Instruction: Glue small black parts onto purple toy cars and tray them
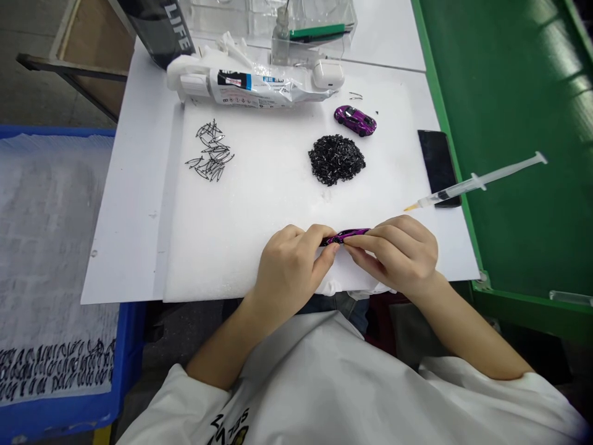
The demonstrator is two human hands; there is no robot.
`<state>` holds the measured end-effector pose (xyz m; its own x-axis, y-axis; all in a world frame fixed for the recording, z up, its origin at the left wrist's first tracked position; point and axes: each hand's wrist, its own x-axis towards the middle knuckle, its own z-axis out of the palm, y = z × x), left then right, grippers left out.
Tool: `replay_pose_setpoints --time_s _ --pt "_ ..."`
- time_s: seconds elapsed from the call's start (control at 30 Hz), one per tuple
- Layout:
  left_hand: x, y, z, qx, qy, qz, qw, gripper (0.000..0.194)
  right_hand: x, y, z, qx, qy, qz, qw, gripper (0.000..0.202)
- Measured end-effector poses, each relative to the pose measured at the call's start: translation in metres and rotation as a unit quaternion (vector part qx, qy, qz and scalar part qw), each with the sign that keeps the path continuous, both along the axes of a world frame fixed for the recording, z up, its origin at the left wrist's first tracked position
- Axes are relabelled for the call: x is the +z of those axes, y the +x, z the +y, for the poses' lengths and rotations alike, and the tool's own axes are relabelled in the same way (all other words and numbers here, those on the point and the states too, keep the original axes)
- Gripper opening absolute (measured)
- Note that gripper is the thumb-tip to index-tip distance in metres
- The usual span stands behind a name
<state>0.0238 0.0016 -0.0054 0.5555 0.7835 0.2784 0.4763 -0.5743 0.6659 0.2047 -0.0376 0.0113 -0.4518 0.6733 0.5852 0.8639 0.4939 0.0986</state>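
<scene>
Between my two hands, close to the table's front edge, is a purple toy car (348,234) seen from its side. My left hand (293,262) pinches its left end between thumb and fingers. My right hand (402,252) is closed around the other end, its thumb and fingertip near a wheel; the fingers hide much of the body. Beyond the hands lies a heap of small black parts (336,160). Just behind the heap stands a second purple toy car (355,120). Thin black curved pieces (211,151) lie loosely on the white foam sheet (259,204) at the left.
A large white tube (264,88) and a white earbud case (328,74) lie at the back, near a small glass bottle (280,40). To the right, a syringe (456,188) rests across a black phone (438,164). A blue crate (127,364) stands at the lower left.
</scene>
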Motion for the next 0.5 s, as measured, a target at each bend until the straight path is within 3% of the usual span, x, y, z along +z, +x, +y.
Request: replay_pose_setpoints --time_s 0.5 --pt "0.0009 0.0 -0.0001 0.0 -0.001 0.0 1.0 0.015 -0.0027 0.0036 0.0042 0.047 0.01 -0.013 0.999 0.023"
